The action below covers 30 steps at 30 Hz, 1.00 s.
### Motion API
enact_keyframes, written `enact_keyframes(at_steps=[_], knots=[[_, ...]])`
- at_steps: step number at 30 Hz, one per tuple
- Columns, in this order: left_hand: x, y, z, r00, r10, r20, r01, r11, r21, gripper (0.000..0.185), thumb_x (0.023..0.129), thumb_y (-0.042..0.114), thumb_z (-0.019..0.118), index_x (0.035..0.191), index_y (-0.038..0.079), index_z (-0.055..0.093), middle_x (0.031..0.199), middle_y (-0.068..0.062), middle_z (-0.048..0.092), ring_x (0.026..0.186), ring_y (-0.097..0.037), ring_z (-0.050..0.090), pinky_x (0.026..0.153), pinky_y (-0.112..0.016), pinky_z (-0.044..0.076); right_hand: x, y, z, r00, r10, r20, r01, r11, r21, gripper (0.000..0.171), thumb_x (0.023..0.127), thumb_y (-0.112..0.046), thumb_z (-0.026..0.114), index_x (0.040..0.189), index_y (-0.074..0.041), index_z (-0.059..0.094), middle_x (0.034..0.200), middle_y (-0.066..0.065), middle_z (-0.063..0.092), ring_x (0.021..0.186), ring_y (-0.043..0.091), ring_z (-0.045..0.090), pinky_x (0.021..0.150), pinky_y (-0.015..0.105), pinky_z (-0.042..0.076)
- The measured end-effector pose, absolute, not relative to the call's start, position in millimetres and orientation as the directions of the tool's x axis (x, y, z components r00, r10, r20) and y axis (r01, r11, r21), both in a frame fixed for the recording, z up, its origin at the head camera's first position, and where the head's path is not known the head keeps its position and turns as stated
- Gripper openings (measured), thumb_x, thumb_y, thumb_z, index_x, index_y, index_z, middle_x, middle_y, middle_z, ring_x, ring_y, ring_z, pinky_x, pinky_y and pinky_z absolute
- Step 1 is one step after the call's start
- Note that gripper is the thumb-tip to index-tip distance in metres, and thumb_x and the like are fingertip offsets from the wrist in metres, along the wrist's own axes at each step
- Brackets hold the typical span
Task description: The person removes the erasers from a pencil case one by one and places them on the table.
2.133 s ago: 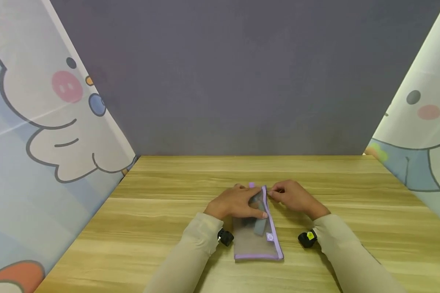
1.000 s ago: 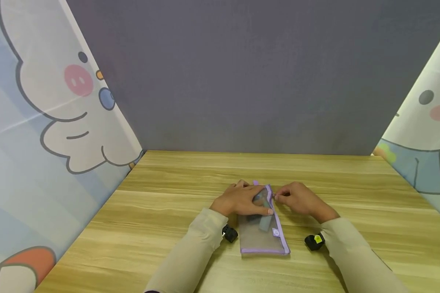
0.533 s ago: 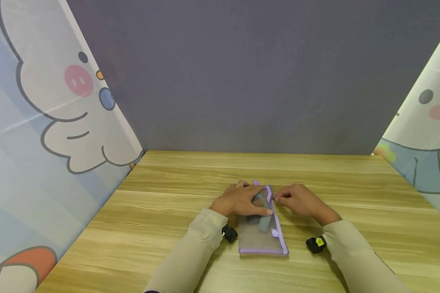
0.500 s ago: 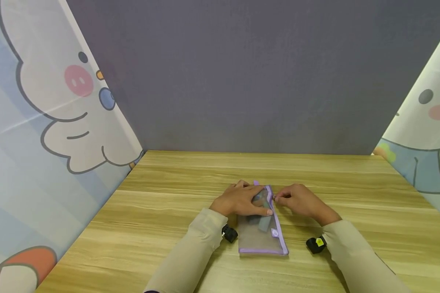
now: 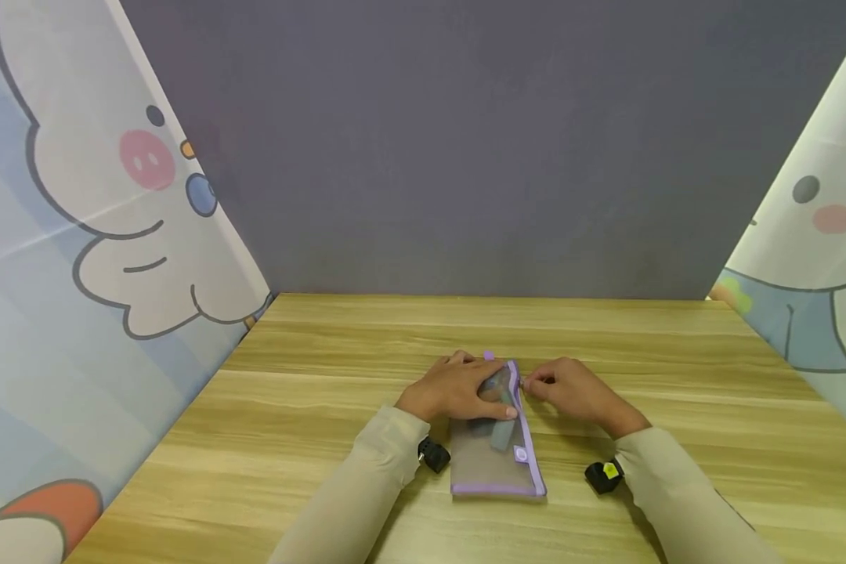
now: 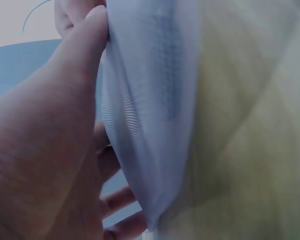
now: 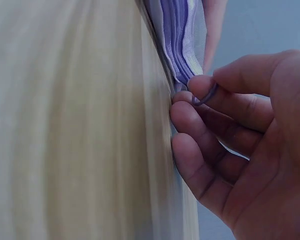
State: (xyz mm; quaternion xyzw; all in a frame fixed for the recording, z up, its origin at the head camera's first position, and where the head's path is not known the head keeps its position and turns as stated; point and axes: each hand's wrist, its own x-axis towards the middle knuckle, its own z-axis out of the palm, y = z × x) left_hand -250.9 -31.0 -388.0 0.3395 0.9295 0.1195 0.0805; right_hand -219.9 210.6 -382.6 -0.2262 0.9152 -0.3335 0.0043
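A translucent mesh zip pouch point(image 5: 489, 474) with purple trim lies on the table, its zip point(image 5: 529, 442) along the right side. Through the mesh a bluish-grey strip-like item point(image 5: 502, 433) shows, partly under my left hand. That hand point(image 5: 451, 389) rests on the pouch's upper part with fingers spread, the thumb tip at the zip edge. In the left wrist view the mesh point(image 6: 150, 100) bulges beside the thumb. My right hand point(image 5: 564, 385) is just right of the zip's far end. Its thumb and forefinger pinch the zip pull point(image 7: 206, 95), a small dark loop.
The pouch lies on a wood-grain table point(image 5: 324, 376). A dark grey panel point(image 5: 465, 157) stands along the back edge. Cartoon-printed sheets flank the table at left point(image 5: 42, 313) and right point(image 5: 818, 313). A small purple tab point(image 5: 489, 356) sticks out at the pouch's far edge.
Since the earliest frame my right hand has shifted slightly toward me along the zip, still pinching. My left hand stays on the pouch. The whole head view has shifted a little.
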Motion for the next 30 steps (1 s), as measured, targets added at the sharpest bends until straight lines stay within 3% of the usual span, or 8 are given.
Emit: enact_keyframes(at_steps=[10,18,30], knots=[[-250.3,-33.3,-385.9,-0.699,0.716,-0.001,0.682,0.666,0.302,0.091,0.085,0.078,0.055,0.159,0.031,0.03,0.153,0.012,0.043,0.14,-0.022,0.039,0.113,-0.054,0.03,-223.4,207.1,-384.4,-0.897,-0.417,0.147,-0.418,0.693,-0.587,0.02,0.101,-0.018,0.062,0.085,-0.014,0.073,0.07,-0.006,0.059,0.061,0.01,0.049,0.056,0.028,0.042],[-249.3,-32.8,-384.7,-0.718,0.695,-0.028,0.667,0.7,0.256,0.092,0.085,0.079,0.054,0.158,0.027,0.035,0.151,0.011,0.046,0.138,-0.017,0.037,0.113,-0.05,0.03,-224.2,207.4,-387.2,-0.907,-0.405,0.116,-0.385,0.687,-0.616,0.02,0.102,-0.022,0.06,0.094,-0.011,0.075,0.074,-0.003,0.063,0.058,0.011,0.053,0.054,0.029,0.045],[-249.7,-27.3,-387.7,-0.757,0.652,-0.048,0.616,0.736,0.28,0.093,0.082,0.082,0.052,0.158,0.032,0.033,0.153,0.013,0.043,0.139,-0.014,0.035,0.116,-0.048,0.024,-219.2,209.4,-382.1,-0.903,-0.414,0.11,-0.389,0.684,-0.617,0.019,0.101,-0.018,0.061,0.101,-0.008,0.076,0.078,-0.004,0.064,0.065,0.012,0.056,0.058,0.03,0.048]])
